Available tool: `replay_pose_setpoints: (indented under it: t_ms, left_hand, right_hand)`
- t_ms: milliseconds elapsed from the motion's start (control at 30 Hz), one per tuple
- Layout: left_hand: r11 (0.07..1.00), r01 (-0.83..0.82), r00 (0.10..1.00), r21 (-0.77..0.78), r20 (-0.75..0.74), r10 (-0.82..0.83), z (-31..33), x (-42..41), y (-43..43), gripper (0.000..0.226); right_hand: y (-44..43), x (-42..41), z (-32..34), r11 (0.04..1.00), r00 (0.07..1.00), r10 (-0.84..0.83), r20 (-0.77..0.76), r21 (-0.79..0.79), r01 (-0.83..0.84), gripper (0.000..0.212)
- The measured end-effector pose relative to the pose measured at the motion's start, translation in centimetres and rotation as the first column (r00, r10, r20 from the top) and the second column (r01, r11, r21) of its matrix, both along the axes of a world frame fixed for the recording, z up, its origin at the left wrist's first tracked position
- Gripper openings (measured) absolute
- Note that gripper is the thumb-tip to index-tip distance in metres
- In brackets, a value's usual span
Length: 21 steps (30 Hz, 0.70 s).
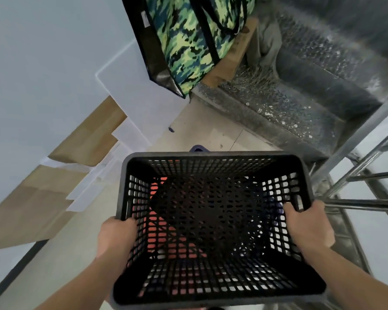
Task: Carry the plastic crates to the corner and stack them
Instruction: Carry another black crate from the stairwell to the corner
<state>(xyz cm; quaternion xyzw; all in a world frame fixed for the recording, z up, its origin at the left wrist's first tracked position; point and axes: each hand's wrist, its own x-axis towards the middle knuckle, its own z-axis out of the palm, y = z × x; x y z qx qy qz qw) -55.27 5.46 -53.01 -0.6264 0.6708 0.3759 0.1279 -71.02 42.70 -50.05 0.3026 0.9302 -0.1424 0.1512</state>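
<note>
The left hand (117,233) and the right hand (307,227) each grip one side rim of the crate (213,154), well apart, probably to keep it level; it hangs in the air above the floor (206,130); the rack (363,175) stands near its right edge; the bag (188,41) hangs ahead; open floor lies between them.
</note>
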Motion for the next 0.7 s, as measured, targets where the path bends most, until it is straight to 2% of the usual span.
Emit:
replay_pose_setpoints:
  t_ms: [67, 167, 233, 333, 433, 500, 600, 700]
  left_hand:
    - [0.999, -0.002, 0.999, 0.049, -0.040, 0.004, 0.7, -0.2, 0.0, 0.017]
    - [0.983, -0.002, 0.988, 0.186, -0.154, 0.031, 2.8, 0.0, 0.1, 0.036]
    - [0.978, -0.005, 0.979, 0.208, -0.201, 0.048, 4.6, 1.1, 0.1, 0.040]
    - [0.976, -0.079, 0.956, 0.205, -0.261, 0.132, 8.1, 3.7, 0.2, 0.021]
    - [0.967, -0.139, 0.937, 0.212, -0.286, 0.198, 12.1, 7.2, 0.1, 0.017]
    - [0.960, -0.176, 0.921, 0.217, -0.308, 0.238, 14.7, 10.0, 0.1, 0.019]
    - [0.933, -0.264, 0.880, 0.246, -0.335, 0.338, 18.1, 14.4, -0.1, 0.023]
    - [0.894, -0.364, 0.826, 0.261, -0.354, 0.440, 20.8, 19.2, -0.3, 0.027]
  right_hand:
    - [0.3, -0.1, 0.7, 0.998, 1.000, 0.012, 0.023, -0.058, -0.010, 0.055]
    - [1.2, -0.5, 2.1, 0.967, 1.000, -0.021, 0.023, -0.254, 0.026, 0.045]
    - [1.4, -0.6, 3.7, 0.946, 0.997, -0.072, -0.002, -0.317, 0.068, 0.044]
    - [1.4, -0.2, 5.6, 0.938, 0.999, -0.042, -0.002, -0.343, 0.039, 0.055]
    - [3.0, -0.8, 4.4, 0.918, 1.000, -0.009, 0.004, -0.396, 0.009, 0.069]
    - [2.0, -0.6, 5.9, 0.904, 0.999, 0.036, -0.004, -0.426, -0.034, 0.066]
    - [-3.0, 2.2, 13.2, 0.892, 0.990, 0.129, -0.049, -0.430, -0.138, 0.060]
    - [-6.4, 4.3, 17.0, 0.877, 0.973, 0.205, -0.103, -0.422, -0.230, 0.058]
